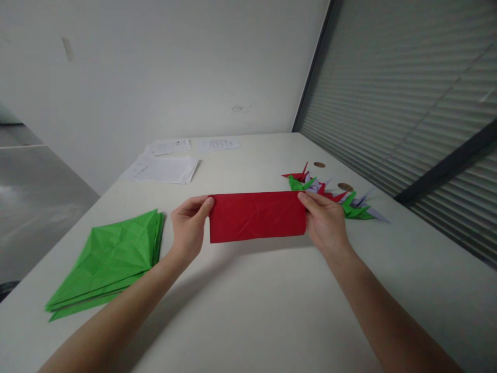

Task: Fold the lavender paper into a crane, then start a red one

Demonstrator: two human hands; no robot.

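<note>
I hold a red sheet of paper (257,216), folded into a long rectangle, just above the white table (248,311). My left hand (189,229) pinches its left end with the thumb on top. At the sheet's right end my right hand (324,221) pinches the upper corner. Both hands are closed on the paper. The sheet shows creases and casts a shadow on the table below.
A stack of creased green paper squares (111,259) lies at the left. Folded red, green and pale purple paper figures (334,194) lie at the right near the blinds (407,103). Printed white sheets (166,167) rest at the far side by the wall.
</note>
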